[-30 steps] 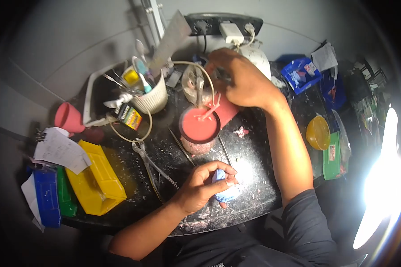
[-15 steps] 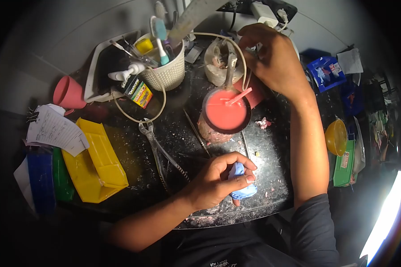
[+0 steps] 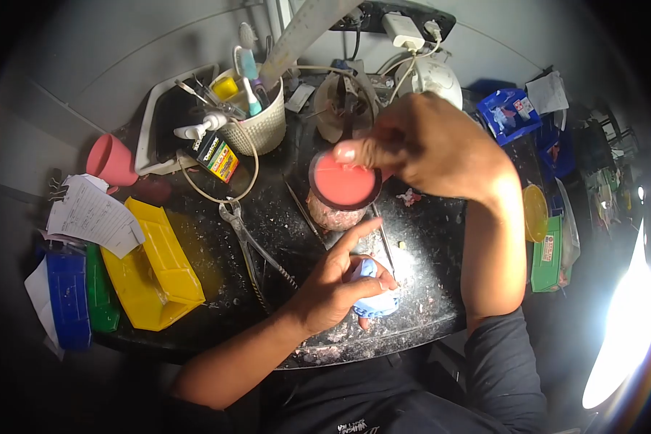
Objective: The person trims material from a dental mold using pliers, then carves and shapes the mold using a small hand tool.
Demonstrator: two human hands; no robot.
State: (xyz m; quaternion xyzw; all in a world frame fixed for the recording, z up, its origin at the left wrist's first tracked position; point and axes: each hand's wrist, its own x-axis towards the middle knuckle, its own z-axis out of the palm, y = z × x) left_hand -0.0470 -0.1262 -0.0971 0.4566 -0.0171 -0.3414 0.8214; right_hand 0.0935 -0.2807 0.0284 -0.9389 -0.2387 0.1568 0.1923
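Note:
My left hand (image 3: pixel 336 289) holds a small light-blue moulded piece (image 3: pixel 376 295) near the front edge of the table, with the index finger stretched out above it. My right hand (image 3: pixel 427 148) is over the right side of a round pan of pink material (image 3: pixel 343 181). Its fingertips are closed at the pan's far rim, on something pink that is mostly hidden by the fingers. The pan rests on a mottled pink base (image 3: pixel 333 217). Behind it stands a clear, rounded container (image 3: pixel 336 108).
Pliers (image 3: pixel 249 242) lie left of the pan, near a thin tool (image 3: pixel 302 206). A white basket (image 3: pixel 264 130) holds brushes and tools. Yellow (image 3: pixel 155 271) and blue (image 3: pixel 69 296) bins stand left, a blue bin (image 3: pixel 510 119) back right. A bright lamp (image 3: pixel 622 333) shines at right.
My right hand has come down and forward from behind the pan to its rim, where a pink stick lay across. My left index finger has straightened away from the blue piece.

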